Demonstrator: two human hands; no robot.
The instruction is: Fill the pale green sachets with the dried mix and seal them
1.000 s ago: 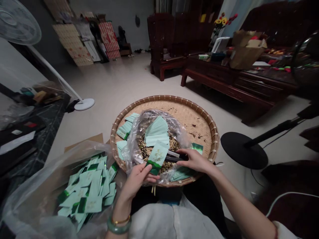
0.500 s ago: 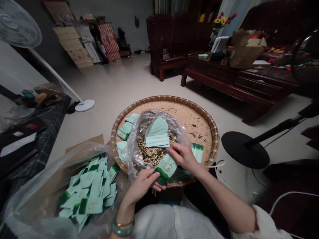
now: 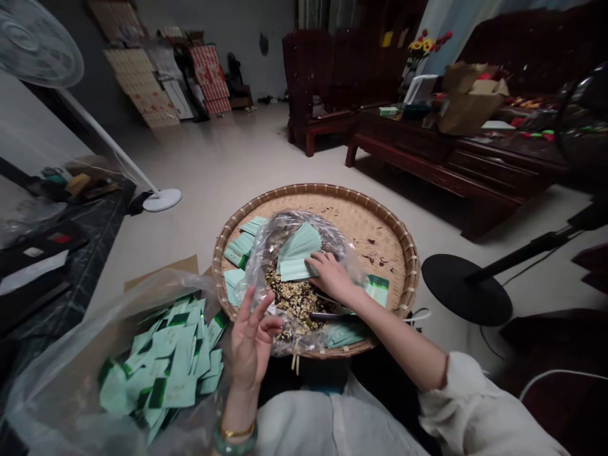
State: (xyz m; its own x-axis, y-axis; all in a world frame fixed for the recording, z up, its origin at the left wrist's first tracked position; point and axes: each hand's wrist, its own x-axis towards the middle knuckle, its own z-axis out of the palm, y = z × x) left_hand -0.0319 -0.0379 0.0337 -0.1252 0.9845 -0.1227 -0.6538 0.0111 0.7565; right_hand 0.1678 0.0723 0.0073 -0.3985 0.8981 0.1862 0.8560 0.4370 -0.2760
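My left hand (image 3: 253, 339) is raised, palm up and fingers apart, with nothing in it, between the basket and the bag of packets. At the right end of a fanned stack of pale green packets (image 3: 299, 247), the fingers of my right hand (image 3: 331, 276) pinch the edge of a packet; the thumb is mostly hidden. That stack lies on a mix of pale and dark dried bits (image 3: 295, 303) inside a clear plastic bag (image 3: 260, 253). A dark handle (image 3: 327, 316) pokes out of the mix. All this sits in a round woven bamboo tray (image 3: 412, 269).
A large clear bag (image 3: 61, 373) with many green packets (image 3: 173, 358) stands at the lower left. More packets (image 3: 240, 248) lie along the tray's left side, others (image 3: 377, 289) at its right. A white fan (image 3: 162, 200), black stand base (image 3: 465, 288) and wooden table (image 3: 456, 152) surround it.
The packet held between both hands has left them, and another packet shows on the pile in the left bag. My left hand has opened and risen; the right has reached forward to the stack.
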